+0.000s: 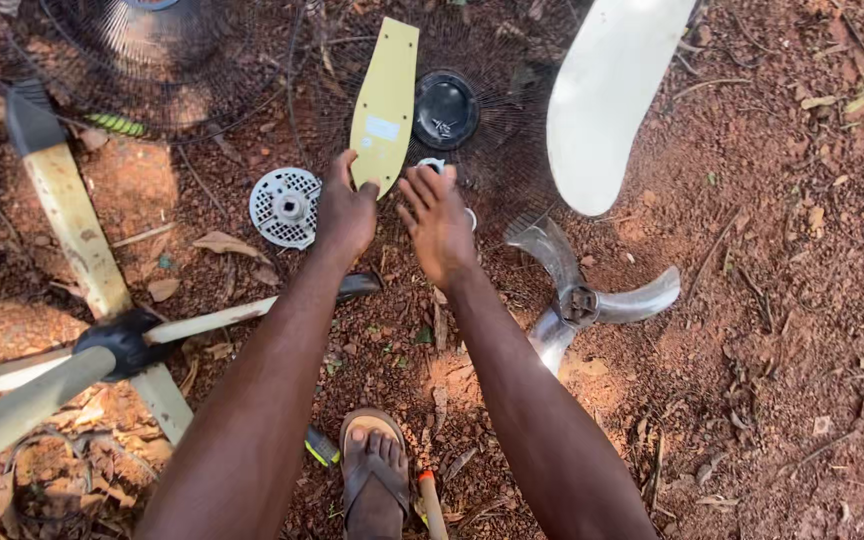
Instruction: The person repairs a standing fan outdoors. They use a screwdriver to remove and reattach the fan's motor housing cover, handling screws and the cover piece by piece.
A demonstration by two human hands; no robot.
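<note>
My left hand [344, 212] grips the near end of a long yellow-green plate [385, 100] that lies over a black wire fan guard [512, 60] on the red soil. Just right of it, my right hand [437, 222] hovers with fingers spread, holding nothing, over a small white ring part [432, 164]. A black round hub cap [445, 108] sits in the guard's centre beside the plate.
A white perforated disc [286, 206] lies left of my hands. A clear three-bladed fan propeller [580, 300] lies to the right, with a white curved blade [607, 100] above it. A cross-shaped stand base [102, 330] spreads at left; another wire guard [142, 50] lies top left. My sandalled foot [373, 480] is below.
</note>
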